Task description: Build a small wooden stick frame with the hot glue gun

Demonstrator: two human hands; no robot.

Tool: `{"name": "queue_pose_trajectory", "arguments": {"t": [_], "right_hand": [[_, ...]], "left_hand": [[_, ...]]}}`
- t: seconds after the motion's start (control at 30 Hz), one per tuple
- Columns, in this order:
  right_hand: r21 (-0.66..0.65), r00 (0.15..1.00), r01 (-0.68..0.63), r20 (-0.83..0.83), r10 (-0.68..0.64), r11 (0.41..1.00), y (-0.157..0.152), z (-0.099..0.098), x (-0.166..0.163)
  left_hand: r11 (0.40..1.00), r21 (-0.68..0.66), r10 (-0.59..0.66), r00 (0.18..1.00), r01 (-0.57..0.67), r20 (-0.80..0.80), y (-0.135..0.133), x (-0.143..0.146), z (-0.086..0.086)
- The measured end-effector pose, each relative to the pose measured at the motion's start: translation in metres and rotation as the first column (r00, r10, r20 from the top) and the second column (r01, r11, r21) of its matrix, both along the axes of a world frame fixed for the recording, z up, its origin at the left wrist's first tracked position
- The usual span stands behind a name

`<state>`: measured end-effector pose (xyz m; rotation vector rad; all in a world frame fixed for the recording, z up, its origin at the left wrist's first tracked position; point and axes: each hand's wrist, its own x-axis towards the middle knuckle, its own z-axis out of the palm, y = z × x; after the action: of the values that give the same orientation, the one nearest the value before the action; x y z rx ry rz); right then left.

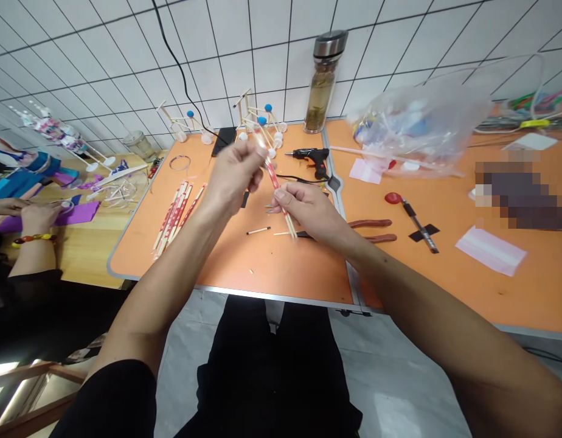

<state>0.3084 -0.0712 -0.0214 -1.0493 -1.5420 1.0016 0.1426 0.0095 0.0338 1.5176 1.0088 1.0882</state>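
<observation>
Left hand [238, 175] pinching red-wrapped sticks [272, 174] near the top, right hand [306, 210] gripping them lower, forearms [171, 261] outstretched

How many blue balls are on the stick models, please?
3: one blue ball on the left model, two blue balls on the right model; others may be hidden.

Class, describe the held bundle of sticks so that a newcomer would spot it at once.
Over the orange table, below the tiled wall, look between the person's left hand and right hand. There, a slanting bundle of sticks shows a red-patterned strip and pale lower ends. Unlike the similar red-patterned packets lying on the table further left, this one is being held.
</observation>
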Motion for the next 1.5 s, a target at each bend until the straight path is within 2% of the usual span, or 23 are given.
{"name": "queue_pose_trajectory", "arguments": {"t": [0.1, 0.17, 0.23, 0.43, 0.57, 0.63, 0.73, 0.8, 0.97, 1.03, 1.2, 1.3, 1.37, 1.43, 1.47, 1.5], "right_hand": [[-0.023, 0.998, -0.039, 0.049, 0.040, 0.999, -0.003, 0.000, -0.003], [-0.035, 0.998, -0.028, 0.052, 0.030, 0.999, -0.004, -0.002, -0.005], [-0.027, 1.000, 0.004, 0.028, -0.003, 1.000, -0.005, -0.005, -0.008], [0.064, 0.999, 0.032, -0.020, -0.031, 0.997, -0.008, -0.009, -0.017], [0.116, 1.000, -0.010, 0.004, 0.010, 0.993, -0.007, -0.001, -0.011], [0.104, 0.998, 0.056, -0.048, -0.052, 0.993, -0.005, 0.006, -0.004], [0.082, 0.979, 0.158, -0.144, -0.145, 0.984, -0.002, 0.014, 0.005], [0.057, 0.974, 0.154, -0.179, -0.142, 0.986, -0.002, 0.016, 0.007], [-0.002, 0.961, 0.074, -0.268, -0.072, 0.997, -0.003, 0.012, -0.002], [-0.023, 0.950, 0.078, -0.300, -0.081, 0.997, -0.004, 0.009, -0.008], [-0.116, 0.893, 0.239, -0.364, -0.265, 0.964, 0.003, 0.008, -0.007], [-0.113, 0.805, 0.372, -0.454, -0.381, 0.921, 0.015, 0.011, 0.013], [-0.104, 0.742, 0.456, -0.503, -0.442, 0.884, 0.024, 0.013, 0.030], [-0.088, 0.757, 0.472, -0.470, -0.454, 0.877, 0.032, 0.012, 0.045], [-0.072, 0.780, 0.468, -0.435, -0.450, 0.881, 0.035, 0.011, 0.050], [-0.059, 0.801, 0.461, -0.402, -0.444, 0.885, 0.038, 0.009, 0.054]], "left_hand": [[0.986, 0.041, 0.152, 0.979, -0.159, 0.138, 0.015, -0.011, 0.015], [0.978, 0.049, 0.191, 0.965, -0.203, 0.182, 0.018, -0.014, 0.019], [0.977, 0.062, 0.191, 0.963, -0.206, 0.192, 0.012, -0.012, 0.015], [0.979, 0.146, 0.118, 0.981, -0.141, 0.152, -0.028, 0.006, -0.015], [0.965, 0.214, 0.121, 0.982, -0.151, 0.147, -0.041, -0.011, -0.012], [0.976, 0.188, 0.095, 0.993, -0.106, 0.063, -0.049, -0.025, -0.009], [0.991, 0.106, -0.071, 0.996, 0.076, -0.047, -0.066, -0.040, -0.013], [0.987, 0.055, -0.149, 0.985, 0.154, -0.086, -0.077, -0.043, -0.020], [0.977, 0.004, -0.211, 0.965, 0.214, -0.155, -0.090, -0.039, -0.033], [0.974, -0.003, -0.223, 0.961, 0.225, -0.164, -0.092, -0.037, -0.037], [0.978, -0.073, -0.206, 0.958, 0.196, -0.199, -0.108, -0.043, -0.049], [0.976, -0.122, -0.208, 0.933, 0.179, -0.293, -0.120, -0.068, -0.052], [0.993, -0.059, -0.121, 0.900, 0.106, -0.418, -0.125, -0.100, -0.050], [0.999, 0.042, 0.031, 0.832, -0.009, -0.554, -0.132, -0.144, -0.044], [0.998, 0.044, 0.059, 0.783, -0.041, -0.620, -0.136, -0.168, -0.041], [0.999, 0.004, 0.036, 0.734, -0.045, -0.678, -0.142, -0.192, -0.038]]}}
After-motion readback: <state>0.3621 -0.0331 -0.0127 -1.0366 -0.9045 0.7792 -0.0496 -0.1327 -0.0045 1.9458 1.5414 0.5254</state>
